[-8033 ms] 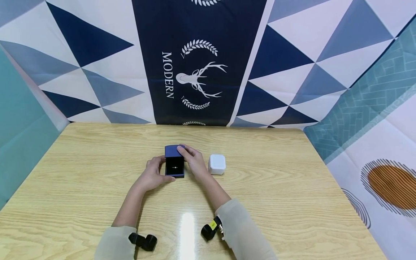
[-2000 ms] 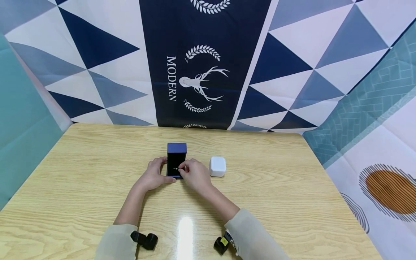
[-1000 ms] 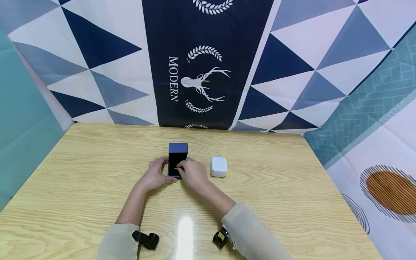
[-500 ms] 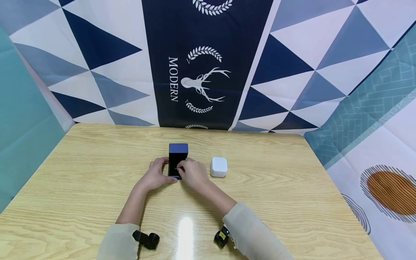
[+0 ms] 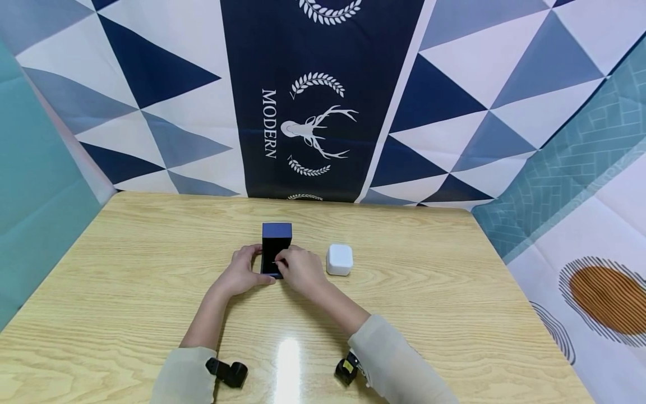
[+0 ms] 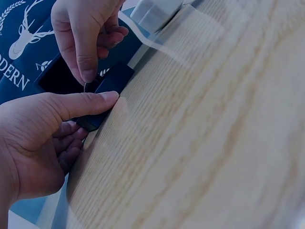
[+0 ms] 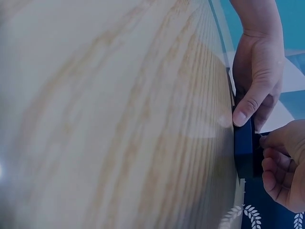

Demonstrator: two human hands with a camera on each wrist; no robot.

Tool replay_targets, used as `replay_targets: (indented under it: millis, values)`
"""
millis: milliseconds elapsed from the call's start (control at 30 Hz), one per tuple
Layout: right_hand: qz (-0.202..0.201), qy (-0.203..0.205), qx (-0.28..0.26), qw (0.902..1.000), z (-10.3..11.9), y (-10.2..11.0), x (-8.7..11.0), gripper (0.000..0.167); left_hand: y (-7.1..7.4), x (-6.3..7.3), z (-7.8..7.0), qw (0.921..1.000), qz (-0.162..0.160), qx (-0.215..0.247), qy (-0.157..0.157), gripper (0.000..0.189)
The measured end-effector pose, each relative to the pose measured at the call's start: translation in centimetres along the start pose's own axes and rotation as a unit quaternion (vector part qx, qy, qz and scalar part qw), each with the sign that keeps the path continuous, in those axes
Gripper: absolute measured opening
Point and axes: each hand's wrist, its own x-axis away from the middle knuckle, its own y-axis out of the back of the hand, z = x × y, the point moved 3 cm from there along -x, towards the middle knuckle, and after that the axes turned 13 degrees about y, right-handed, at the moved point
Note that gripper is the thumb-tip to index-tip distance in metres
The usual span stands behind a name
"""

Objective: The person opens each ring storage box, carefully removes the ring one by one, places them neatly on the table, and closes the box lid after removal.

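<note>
A dark blue ring box (image 5: 277, 230) stands on the table with its lid raised upright and a black lining inside. My left hand (image 5: 241, 273) grips the box from the left, thumb across its front edge and fingers round the far side. Reaching in from the right, my right hand (image 5: 304, 271) pinches a small ring between thumb and index finger, just above the lining. In the left wrist view the ring (image 6: 85, 88) shows as a thin sparkling band under the fingertips, mostly hidden. The right wrist view shows the left thumb against the box wall (image 7: 244, 150).
A small white rounded cube (image 5: 340, 259) stands just right of the right hand. The wooden table (image 5: 429, 292) reaches back to a patterned cloth backdrop (image 5: 323, 101). Each sleeve carries a black wrist camera (image 5: 232, 375).
Earlier my right hand held the lid; the lid has since swung further up and that hand has moved down to pinch the ring. Over the last second almost nothing has moved.
</note>
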Motion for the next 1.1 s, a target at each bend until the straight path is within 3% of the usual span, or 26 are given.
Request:
replay_targets:
  millis: [1100]
  values:
    - [-0.019,0.073,-0.027,0.9968,-0.1,1.6,1.0,0.013,0.0,0.1,-0.1,1.0,-0.003,-0.008,0.0,0.083]
